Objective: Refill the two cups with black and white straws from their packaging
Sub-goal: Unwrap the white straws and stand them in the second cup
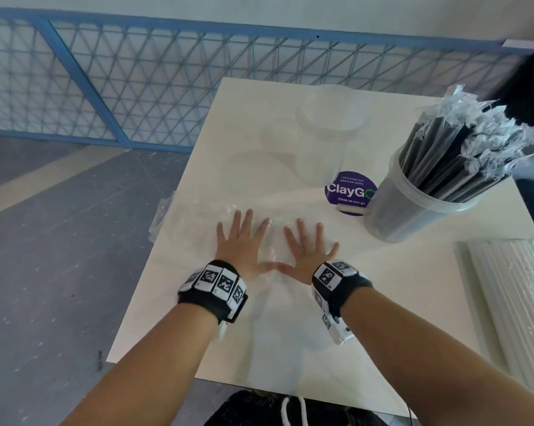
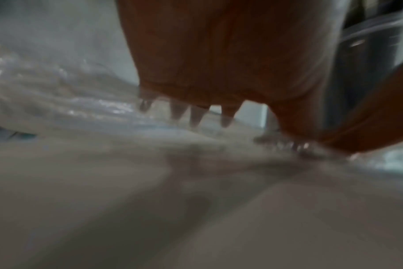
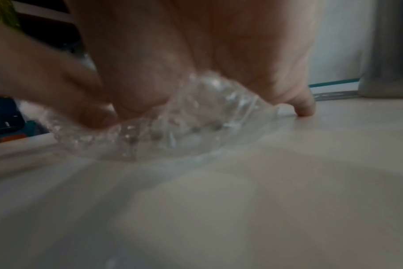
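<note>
Both hands lie flat, fingers spread, on a crumpled clear plastic wrapper [image 1: 198,222] in the middle of the white table [image 1: 382,287]. My left hand [image 1: 241,241] and right hand [image 1: 308,244] press it side by side, thumbs nearly touching. The wrapper [image 3: 184,123] bunches under the right palm, and it [image 2: 69,109] spreads out to the left of the left hand. A clear cup [image 1: 413,207] at the right holds wrapped black straws [image 1: 456,149]. An empty clear cup [image 1: 327,130] stands behind the hands. A pack of white straws [image 1: 517,302] lies at the table's right edge.
A round purple ClayGo sticker [image 1: 348,192] sits on the table between the two cups. A blue mesh railing [image 1: 136,87] runs behind the table, with grey floor [image 1: 60,241] to the left. A dark object [image 1: 530,81] hangs at the upper right corner.
</note>
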A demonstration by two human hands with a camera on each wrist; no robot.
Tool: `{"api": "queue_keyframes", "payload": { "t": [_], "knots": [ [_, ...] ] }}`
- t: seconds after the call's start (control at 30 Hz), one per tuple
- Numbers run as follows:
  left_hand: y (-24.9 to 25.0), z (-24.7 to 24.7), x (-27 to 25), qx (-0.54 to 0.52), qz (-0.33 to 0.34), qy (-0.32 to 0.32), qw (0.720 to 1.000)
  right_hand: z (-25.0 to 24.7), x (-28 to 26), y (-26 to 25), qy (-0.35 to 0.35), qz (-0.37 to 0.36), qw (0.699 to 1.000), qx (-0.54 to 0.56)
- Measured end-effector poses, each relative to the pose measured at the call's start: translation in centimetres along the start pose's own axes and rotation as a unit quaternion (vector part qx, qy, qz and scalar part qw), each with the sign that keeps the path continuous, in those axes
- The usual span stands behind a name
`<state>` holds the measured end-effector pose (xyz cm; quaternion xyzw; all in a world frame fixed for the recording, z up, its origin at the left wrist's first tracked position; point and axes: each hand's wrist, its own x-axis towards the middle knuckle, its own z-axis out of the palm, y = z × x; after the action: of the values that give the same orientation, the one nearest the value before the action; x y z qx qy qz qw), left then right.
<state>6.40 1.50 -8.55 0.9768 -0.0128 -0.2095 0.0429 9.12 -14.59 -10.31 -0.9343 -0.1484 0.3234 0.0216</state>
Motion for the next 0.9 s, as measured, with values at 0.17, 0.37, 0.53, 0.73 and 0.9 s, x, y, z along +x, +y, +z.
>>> {"api": "queue_keyframes", "payload": {
  "t": [0.17, 0.37, 0.53, 0.73, 0.9],
  "knots": [
    [-2.9, 0.6, 0.9, -0.061, -0.068, -0.107, 0.99, 0.0, 0.0, 0.6, -0.014, -0.006, 1.0, 0.011],
    [-4.4, 0.0, 1.2, -0.085, -0.112, -0.11, 0.984, -0.6, -0.3, 2.5, -0.037, -0.021, 0.999, 0.025],
    [-6.2, -0.6, 1.3, -0.114, -0.161, -0.112, 0.974, -0.8, -1.2, 4.3, -0.038, -0.023, 0.999, 0.02],
    [-6.9, -1.2, 0.8, -0.103, -0.178, -0.125, 0.971, -1.3, -1.6, 4.8, -0.051, -0.017, 0.998, 0.012],
    [-4.2, -4.4, 0.5, -0.044, -0.147, -0.094, 0.984, -1.6, -3.1, 4.3, 0.004, -0.021, 1.0, -0.013]
  ]
}}
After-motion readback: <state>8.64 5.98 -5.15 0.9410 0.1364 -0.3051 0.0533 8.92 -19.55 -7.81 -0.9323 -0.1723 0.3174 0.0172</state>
